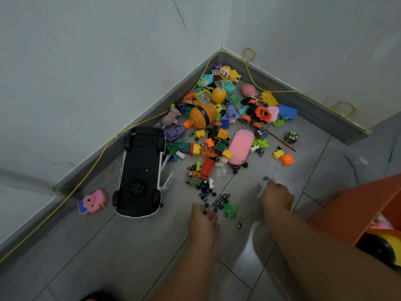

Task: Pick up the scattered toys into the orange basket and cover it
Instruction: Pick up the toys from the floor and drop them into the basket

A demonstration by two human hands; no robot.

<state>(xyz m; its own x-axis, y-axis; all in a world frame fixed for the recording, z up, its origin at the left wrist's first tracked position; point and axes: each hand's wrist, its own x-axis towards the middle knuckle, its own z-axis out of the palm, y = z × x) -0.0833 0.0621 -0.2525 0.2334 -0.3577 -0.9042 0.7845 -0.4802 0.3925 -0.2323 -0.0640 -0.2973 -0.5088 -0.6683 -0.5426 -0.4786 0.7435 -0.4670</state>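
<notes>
Grey tile floor point(130, 246) fills the shot, corner of the room up top. Orange basket point(351, 209) sits at the far right edge, open, w/ a yellow toy point(388, 237) already inside. Scattered toys point(221, 146) are heaped in the corner and spill toward the person, all on the floor, well apart from the basket. Big black toy car point(141, 170) lies belly-up on the left of the heap. Left hand point(202, 220) is down low, fingers curled over small dark bits; can't tell if it's got hold of any. Right hand point(276, 196) is blurry w/ fingers bent, grip unclear too. Pink car point(239, 146) lies mid-heap, orange egg-shaped toy point(202, 115) behind it. Pink camera point(92, 202) is off alone by the left wall. Green mini car point(229, 209) is just beside the left hand; tiny blue piece point(266, 178) is right by the right hand's fingertips.
</notes>
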